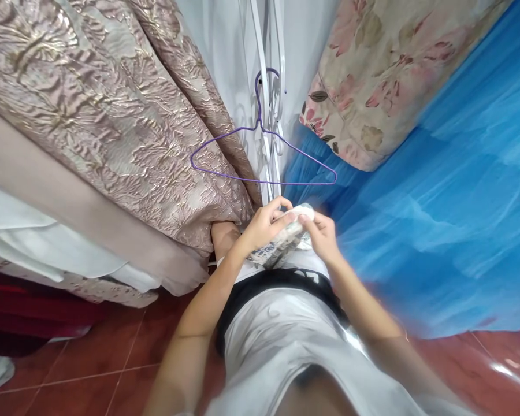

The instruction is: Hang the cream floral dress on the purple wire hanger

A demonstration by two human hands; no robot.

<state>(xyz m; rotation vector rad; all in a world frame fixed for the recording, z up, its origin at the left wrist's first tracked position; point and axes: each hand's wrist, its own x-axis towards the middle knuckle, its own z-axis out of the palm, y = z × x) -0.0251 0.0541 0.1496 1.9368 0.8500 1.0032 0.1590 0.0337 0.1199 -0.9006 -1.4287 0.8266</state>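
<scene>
Centrally in the head view, both of the person's hands hold a patterned white cloth [281, 245] in front of the waist, just below the bottom bar of a purple hanger [259, 121]. The left hand [268, 222] has its grip closed at the cloth's upper edge, thumb laid over the fabric; the right hand [323, 232] pinches the same edge close by, thumb and fingers drawn together. Below their hold, the cloth hangs toward the black waistband [281, 283]. The purple hanger carries nothing and hangs among white metal bars [262, 58]. To the left hangs a pinkish brocade fabric [112, 115] with raised metallic leaves; to the right, a floral fabric [368, 86] overlaps a broad blue fabric [468, 190]. Red floor tiles [143, 341] show beneath, and a white shirt [294, 323] covers the person's torso.
</scene>
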